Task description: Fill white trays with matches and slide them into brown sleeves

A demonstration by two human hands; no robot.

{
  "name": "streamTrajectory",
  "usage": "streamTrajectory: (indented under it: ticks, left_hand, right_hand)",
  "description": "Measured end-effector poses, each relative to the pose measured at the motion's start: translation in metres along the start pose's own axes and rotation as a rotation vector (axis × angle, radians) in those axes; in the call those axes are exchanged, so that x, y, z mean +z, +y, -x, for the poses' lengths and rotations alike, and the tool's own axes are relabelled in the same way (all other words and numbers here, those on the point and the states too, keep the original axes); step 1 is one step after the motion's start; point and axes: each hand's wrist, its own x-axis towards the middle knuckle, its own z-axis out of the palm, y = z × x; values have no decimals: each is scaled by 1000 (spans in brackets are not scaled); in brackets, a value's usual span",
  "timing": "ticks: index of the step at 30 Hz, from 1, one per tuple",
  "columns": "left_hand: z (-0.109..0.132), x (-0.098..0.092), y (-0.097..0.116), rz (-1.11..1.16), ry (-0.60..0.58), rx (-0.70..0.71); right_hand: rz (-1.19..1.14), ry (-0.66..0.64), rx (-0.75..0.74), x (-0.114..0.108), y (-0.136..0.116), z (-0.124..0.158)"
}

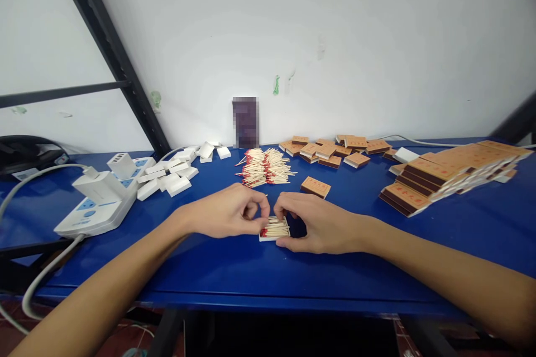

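Observation:
A small white matchbox tray (275, 228) full of red-tipped matches lies on the blue table (251, 273) between my hands. My left hand (228, 213) curls its fingers at the tray's left end, thumb and forefinger pinched over the match heads. My right hand (316, 222) wraps round the tray's right end, thumb under its front edge and fingers pressing on the matches. A loose pile of matches (266, 167) lies just behind my hands. One brown matchbox sleeve (315, 187) sits alone behind my right hand.
Empty white trays (176, 170) are scattered at back left beside a white power strip (103, 201) with plugs and a grey cable. Brown sleeves (330, 150) lie at the back; stacked rows of boxes (452, 173) fill the right. A black frame stands at left.

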Motion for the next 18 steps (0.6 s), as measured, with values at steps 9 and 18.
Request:
streamTrajectory:
  ticks: [9, 18]
  left_hand:
    - [-8, 9, -12, -65, 190, 54]
    - [-12, 12, -22, -192, 82, 47]
  right_hand:
    - [-42, -10, 46, -2, 0, 0]
    - [-128, -40, -8, -7, -2, 2]
